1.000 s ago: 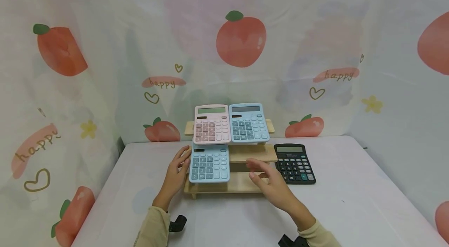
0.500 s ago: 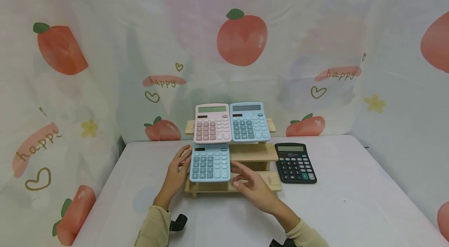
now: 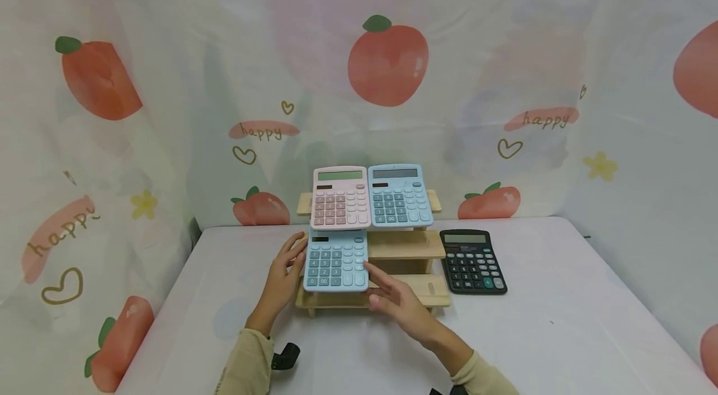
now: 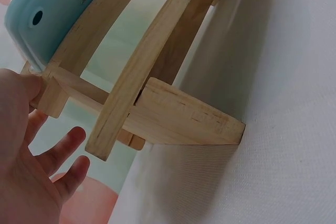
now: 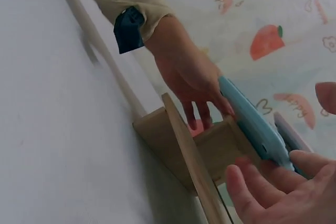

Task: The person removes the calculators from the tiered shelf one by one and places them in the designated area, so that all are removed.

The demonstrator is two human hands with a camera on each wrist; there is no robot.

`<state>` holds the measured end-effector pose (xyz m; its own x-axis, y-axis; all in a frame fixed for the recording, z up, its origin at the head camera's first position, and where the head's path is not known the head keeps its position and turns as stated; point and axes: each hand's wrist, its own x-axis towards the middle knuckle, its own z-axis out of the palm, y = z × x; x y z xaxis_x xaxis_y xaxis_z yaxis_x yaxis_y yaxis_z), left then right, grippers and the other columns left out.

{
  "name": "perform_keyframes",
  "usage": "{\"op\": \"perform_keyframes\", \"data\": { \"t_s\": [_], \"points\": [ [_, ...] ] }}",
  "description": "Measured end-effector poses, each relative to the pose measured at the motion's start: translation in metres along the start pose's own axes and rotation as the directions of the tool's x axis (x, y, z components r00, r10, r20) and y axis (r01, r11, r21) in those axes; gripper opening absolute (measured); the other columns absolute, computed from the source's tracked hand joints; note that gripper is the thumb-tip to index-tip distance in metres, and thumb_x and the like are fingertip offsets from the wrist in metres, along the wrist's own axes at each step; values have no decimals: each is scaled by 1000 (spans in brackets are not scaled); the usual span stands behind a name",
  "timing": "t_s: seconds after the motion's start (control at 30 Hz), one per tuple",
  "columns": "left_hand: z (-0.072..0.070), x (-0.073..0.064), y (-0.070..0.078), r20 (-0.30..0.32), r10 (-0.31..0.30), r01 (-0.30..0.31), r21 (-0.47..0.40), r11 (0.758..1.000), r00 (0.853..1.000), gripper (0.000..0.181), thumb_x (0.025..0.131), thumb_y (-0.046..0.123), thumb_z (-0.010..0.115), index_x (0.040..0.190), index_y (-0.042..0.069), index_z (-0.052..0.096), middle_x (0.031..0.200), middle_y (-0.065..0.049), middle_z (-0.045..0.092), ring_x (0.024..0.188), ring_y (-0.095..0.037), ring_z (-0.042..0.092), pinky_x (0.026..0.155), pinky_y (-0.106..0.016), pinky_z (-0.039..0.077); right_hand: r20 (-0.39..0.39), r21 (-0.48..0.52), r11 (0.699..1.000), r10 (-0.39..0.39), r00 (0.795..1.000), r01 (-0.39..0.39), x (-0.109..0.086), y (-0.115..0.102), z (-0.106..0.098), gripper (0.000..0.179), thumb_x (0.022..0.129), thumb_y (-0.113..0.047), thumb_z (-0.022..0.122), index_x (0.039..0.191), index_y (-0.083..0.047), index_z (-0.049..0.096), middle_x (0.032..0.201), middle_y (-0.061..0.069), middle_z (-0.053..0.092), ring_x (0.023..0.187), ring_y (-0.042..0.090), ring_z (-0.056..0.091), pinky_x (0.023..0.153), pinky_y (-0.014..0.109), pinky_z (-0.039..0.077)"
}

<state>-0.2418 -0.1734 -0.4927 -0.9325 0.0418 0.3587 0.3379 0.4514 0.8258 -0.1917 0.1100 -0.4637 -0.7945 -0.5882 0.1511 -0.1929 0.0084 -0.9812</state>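
Observation:
A light blue calculator (image 3: 335,261) leans on the lower left of a stepped wooden rack (image 3: 405,245). Along its left edge lies my left hand (image 3: 280,280), fingers extended; the left wrist view has its thumb beside the rack's end and the other fingers (image 4: 65,148) spread in the air. From the right, my right hand (image 3: 402,311) touches the calculator's right edge with its index finger, the thumb apart below. In the right wrist view the right fingers (image 5: 273,179) lie along the calculator's edge (image 5: 252,119).
On the rack's top tier stand a pink calculator (image 3: 339,199) and another light blue calculator (image 3: 399,195), side by side. A black calculator (image 3: 473,261) lies right of the rack on the white table (image 3: 538,320). Behind hangs a fruit-printed curtain (image 3: 449,40).
My right hand has moved left from the rack's right side to the lower light blue calculator's right edge. The left hand and the calculators have stayed put.

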Motion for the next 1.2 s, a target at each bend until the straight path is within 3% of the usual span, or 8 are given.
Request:
{"op": "perform_keyframes", "data": {
  "t_s": [0.13,0.23,0.37,0.67,0.9,1.2],
  "points": [
    [0,0,0,-3,12,-12,-1,1000,1000,41,108,21,48,145,5,55,161,-12,41,150,-37,37,101,-53,47,-93,40,999,29,995,-26,0,-3,-1,56,105,-12,51,153,8,33,157,31,37,133,25,58,96,29,55],
    [0,0,-1,-14,36,-36,6,999,999,40,107,21,49,143,4,57,159,-14,43,148,-38,39,99,-53,48,-203,82,995,68,977,-52,0,-4,0,49,101,-8,58,144,12,45,144,34,52,113,6,68,89,25,57],
    [0,1,-2,-23,46,-46,1,999,999,39,107,20,50,142,4,58,158,-14,44,148,-37,40,99,-53,48,-285,128,989,107,953,-73,-1,-4,-1,43,97,-1,61,136,14,51,131,35,61,97,3,70,85,24,58],
    [1,1,-3,-16,45,-45,0,999,999,40,107,21,49,142,4,58,158,-17,43,148,-38,39,100,-55,48,-221,128,987,129,967,-102,-3,-4,-5,60,95,1,59,151,4,37,145,34,49,100,4,67,80,20,55],
    [0,1,-3,-17,38,-38,0,999,999,40,107,20,49,142,3,57,158,-18,43,148,-39,39,100,-57,48,-207,118,986,140,968,-118,-2,-5,-6,61,99,-7,60,155,-3,35,137,29,59,90,6,66,77,21,53],
    [1,0,-4,-20,36,-35,8,999,999,40,107,21,49,143,6,57,159,-13,43,148,-37,39,101,-54,49,-185,198,973,160,970,-123,-5,-3,-11,65,99,-5,62,156,0,32,142,32,54,94,2,68,79,20,54]
  ]
}}
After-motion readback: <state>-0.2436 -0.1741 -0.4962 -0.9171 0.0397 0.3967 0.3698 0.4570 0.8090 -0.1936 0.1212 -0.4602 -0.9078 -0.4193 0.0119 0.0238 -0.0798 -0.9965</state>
